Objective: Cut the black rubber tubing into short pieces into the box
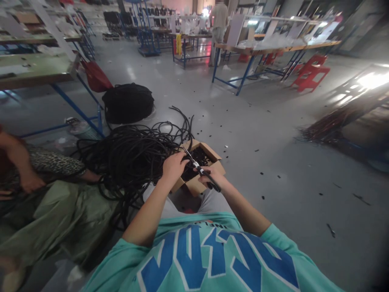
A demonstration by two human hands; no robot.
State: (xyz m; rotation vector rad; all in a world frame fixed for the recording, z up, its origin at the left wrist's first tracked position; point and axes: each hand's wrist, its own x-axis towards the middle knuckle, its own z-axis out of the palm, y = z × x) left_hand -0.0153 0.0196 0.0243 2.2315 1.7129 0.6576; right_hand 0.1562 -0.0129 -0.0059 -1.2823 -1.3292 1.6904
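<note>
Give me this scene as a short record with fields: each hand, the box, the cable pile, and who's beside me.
left hand: grips a thin black cable at the box edge
right hand: holds black-handled scissors, blades toward the left hand
box: open brown cardboard box holding short black pieces
cable pile: tangled heap of black cable on the grey floor, left of the box
beside: a seated person's arm at far left

The right hand (212,175) grips black-handled scissors (200,169), blades over a cardboard box (212,153) of black cut pieces. The left hand (174,166) pinches black tubing (130,158) from the tangled heap at left. A co-worker's arm (18,162) shows far left.
</note>
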